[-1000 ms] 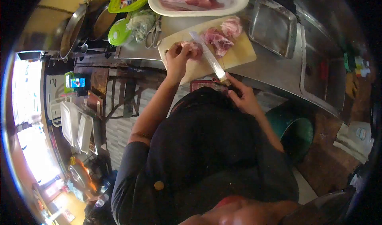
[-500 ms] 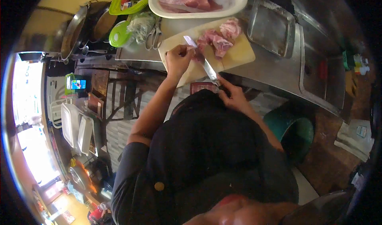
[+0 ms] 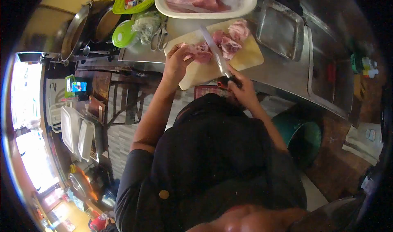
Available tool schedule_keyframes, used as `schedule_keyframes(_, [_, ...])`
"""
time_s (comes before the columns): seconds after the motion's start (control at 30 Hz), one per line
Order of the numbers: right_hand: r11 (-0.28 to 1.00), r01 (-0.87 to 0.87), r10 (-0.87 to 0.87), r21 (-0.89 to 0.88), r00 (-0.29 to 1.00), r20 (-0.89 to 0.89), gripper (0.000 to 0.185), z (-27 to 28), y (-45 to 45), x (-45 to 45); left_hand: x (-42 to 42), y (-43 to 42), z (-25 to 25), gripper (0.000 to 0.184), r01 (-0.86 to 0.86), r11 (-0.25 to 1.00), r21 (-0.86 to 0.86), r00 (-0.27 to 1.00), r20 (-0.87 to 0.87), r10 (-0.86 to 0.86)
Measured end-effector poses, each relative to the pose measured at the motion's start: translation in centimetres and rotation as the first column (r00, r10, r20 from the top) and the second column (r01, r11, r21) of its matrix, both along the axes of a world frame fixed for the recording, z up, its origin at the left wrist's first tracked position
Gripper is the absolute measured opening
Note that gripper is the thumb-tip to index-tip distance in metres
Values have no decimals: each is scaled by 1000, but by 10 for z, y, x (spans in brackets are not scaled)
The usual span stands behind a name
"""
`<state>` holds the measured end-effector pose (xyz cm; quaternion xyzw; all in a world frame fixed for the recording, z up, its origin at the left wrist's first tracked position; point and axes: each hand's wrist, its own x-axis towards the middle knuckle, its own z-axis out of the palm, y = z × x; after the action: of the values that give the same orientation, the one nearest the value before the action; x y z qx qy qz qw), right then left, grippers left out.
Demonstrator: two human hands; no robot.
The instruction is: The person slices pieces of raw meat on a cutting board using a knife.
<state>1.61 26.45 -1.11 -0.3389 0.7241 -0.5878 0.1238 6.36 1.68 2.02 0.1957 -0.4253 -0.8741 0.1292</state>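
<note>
A pale cutting board point(image 3: 249, 60) lies on the counter with raw meat on it. My left hand point(image 3: 177, 64) pinches the left end of a piece of meat point(image 3: 201, 52) on the board's left half. In my right hand point(image 3: 242, 88) is the dark handle of a long knife point(image 3: 217, 53). Its blade points away from me and lies along the right side of the held piece. Just right of the blade are more raw chunks point(image 3: 230, 46), and a paler piece point(image 3: 238, 29) sits behind them.
Behind the board stands a white tub point(image 3: 204, 15) of raw meat. A metal tray point(image 3: 280, 29) and a sink point(image 3: 331, 84) are to the right. Scissors point(image 3: 159, 39), a green lid point(image 3: 124, 34) and a green basket point(image 3: 141, 5) of vegetables lie left. A green bin point(image 3: 305, 137) stands below.
My left hand has shifted slightly left with the meat's end, and more of that piece shows. The knife first drew back toward me, then moved forward and right again.
</note>
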Motion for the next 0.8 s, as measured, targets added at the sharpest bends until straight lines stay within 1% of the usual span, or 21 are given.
schedule_keyframes(0.03, [996, -15, 3, 89, 992, 127, 51, 16, 13, 6, 1, -1, -5, 19, -10, 999, 34, 1000, -7, 10])
schedule_keyframes(0.1, [982, -51, -4, 184, 958, 286, 52, 25, 31, 16, 2, -2, -12, 20, -27, 994, 103, 999, -19, 29])
schedule_keyframes(0.2, [972, -93, 15, 216, 940, 340, 54, 25, 43, 25, 3, -3, -5, 21, 12, 998, -55, 994, 106, -6])
schedule_keyframes(0.23, [966, -113, 32, 232, 945, 326, 55, 30, 46, 26, 3, -1, 0, 22, 94, 947, -306, 975, 219, -26])
schedule_keyframes(0.27, [960, -130, 48, 247, 949, 310, 56, 34, 49, 27, 3, 3, 8, 24, 196, 829, -524, 944, 330, -15])
schedule_keyframes(0.3, [954, -146, 66, 262, 954, 294, 56, 38, 51, 28, 4, 4, 12, 25, 310, 653, -691, 903, 429, 26])
schedule_keyframes(0.37, [948, -163, 100, 273, 968, 228, 56, 39, 54, 30, 6, 3, 2, 36, 303, 364, -881, 928, 360, 99])
schedule_keyframes(0.4, [949, -163, 116, 271, 977, 181, 57, 37, 55, 31, 7, 2, -2, 41, 289, 199, -936, 940, 317, 125])
schedule_keyframes(0.43, [956, -148, 125, 253, 987, 104, 57, 31, 54, 33, 8, 1, -4, 40, 278, 214, -937, 945, 307, 116])
schedule_keyframes(0.5, [954, -166, 135, 251, 981, 137, 56, 25, 57, 35, 10, 0, -8, 38, 255, 242, -936, 953, 286, 98])
schedule_keyframes(0.57, [931, -235, 127, 281, 926, 355, 56, 33, 59, 37, 11, 0, 4, 35, 344, 173, -923, 931, 359, 65])
schedule_keyframes(0.6, [941, -222, 136, 254, 939, 317, 55, 32, 59, 37, 11, -1, 9, 34, 383, 135, -914, 918, 392, 51])
schedule_keyframes(0.7, [972, -174, 143, 161, 972, 188, 54, 18, 60, 38, 3, -9, 12, 26, 475, -132, -870, 875, 482, -31])
schedule_keyframes(0.73, [981, -148, 131, 125, 982, 138, 54, 11, 61, 38, 0, -9, 6, 26, 424, -69, -903, 900, 429, -78])
schedule_keyframes(0.8, [981, -120, 101, 149, 986, 132, 55, 15, 62, 37, -9, -5, -11, 27, 321, 62, -945, 937, 308, -166])
